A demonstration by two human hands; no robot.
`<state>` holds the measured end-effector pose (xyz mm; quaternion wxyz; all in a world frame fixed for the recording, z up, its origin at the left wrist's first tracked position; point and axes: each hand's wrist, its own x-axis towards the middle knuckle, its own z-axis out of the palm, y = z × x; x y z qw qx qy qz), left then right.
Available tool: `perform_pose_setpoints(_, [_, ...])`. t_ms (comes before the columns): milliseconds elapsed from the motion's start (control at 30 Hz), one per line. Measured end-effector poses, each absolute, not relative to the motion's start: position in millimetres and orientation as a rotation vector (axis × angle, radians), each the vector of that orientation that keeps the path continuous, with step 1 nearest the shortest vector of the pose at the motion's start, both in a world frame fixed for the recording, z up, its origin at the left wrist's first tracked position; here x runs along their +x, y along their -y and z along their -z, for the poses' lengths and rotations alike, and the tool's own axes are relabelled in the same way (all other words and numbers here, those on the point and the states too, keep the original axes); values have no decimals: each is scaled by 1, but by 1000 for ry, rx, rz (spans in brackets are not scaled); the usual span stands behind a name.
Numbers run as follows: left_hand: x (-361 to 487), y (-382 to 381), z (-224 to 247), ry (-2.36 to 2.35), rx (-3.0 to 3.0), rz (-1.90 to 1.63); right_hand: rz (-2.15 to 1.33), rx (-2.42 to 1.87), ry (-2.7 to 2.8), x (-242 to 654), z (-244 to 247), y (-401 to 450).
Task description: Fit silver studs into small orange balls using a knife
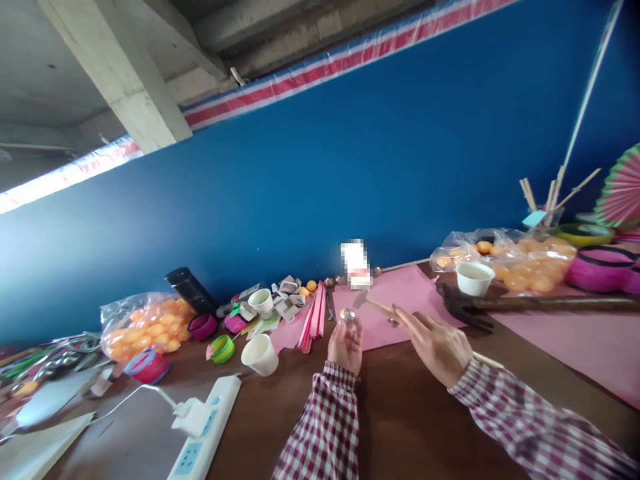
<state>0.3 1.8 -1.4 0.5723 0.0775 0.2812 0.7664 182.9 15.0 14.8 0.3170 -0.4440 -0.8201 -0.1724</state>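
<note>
My left hand (346, 347) is raised over the table's near side, with its fingertips around a shiny silvery ball (348, 314). The ball looks partly orange on its left side; fine detail is blurred. My right hand (440, 345) grips the wooden handle of a small hammer (381, 308), and the handle's end sticks out behind the wrist. Just up and right of the ball is the hammer's grey head, apparently apart from it. Beyond both hands lies a pink paper sheet (405, 287), with a few small metal bits (393, 323) on it.
A white power strip (205, 427) with a plugged-in charger lies at front left. Paper cups (260, 355), folded pink strips (314, 317) and a bag of orange balls (150, 327) stand left. A dark-headed, long-handled tool (455, 303) lies right, before a white cup (475, 279). A blue partition (310, 173) closes the back.
</note>
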Motion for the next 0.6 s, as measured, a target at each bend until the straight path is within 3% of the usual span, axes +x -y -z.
perform_pose_setpoints(600, [6, 1, -2, -651, 201, -1799, 426, -1150, 2133, 183, -20, -14])
